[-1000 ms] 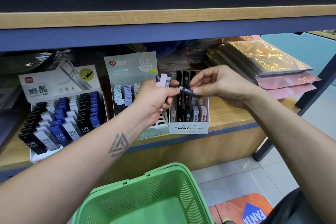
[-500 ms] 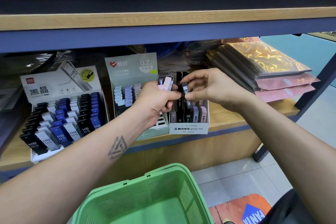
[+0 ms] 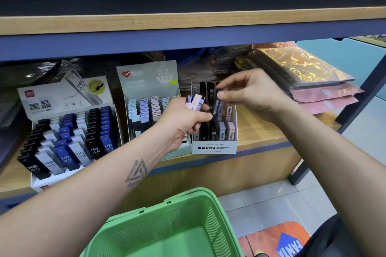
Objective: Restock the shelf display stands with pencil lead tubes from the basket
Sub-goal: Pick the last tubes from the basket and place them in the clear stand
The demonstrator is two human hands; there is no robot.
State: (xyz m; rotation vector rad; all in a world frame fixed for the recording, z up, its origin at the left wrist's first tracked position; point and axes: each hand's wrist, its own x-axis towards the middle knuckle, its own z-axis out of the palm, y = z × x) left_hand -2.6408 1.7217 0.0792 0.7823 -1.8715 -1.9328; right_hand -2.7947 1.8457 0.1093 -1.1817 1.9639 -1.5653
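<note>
1. The left hand [image 3: 183, 123] grips a small bunch of lead tubes [image 3: 195, 102], pink and dark, fanned above its curled fingers.
2. Just right of that bunch, the right hand [image 3: 252, 94] pinches one dark lead tube [image 3: 217, 105] between thumb and fingertips, its lower end among the rows of the MONO graph MG display box [image 3: 215, 147].
3. Below both grips sits the green basket [image 3: 173, 227].
</note>
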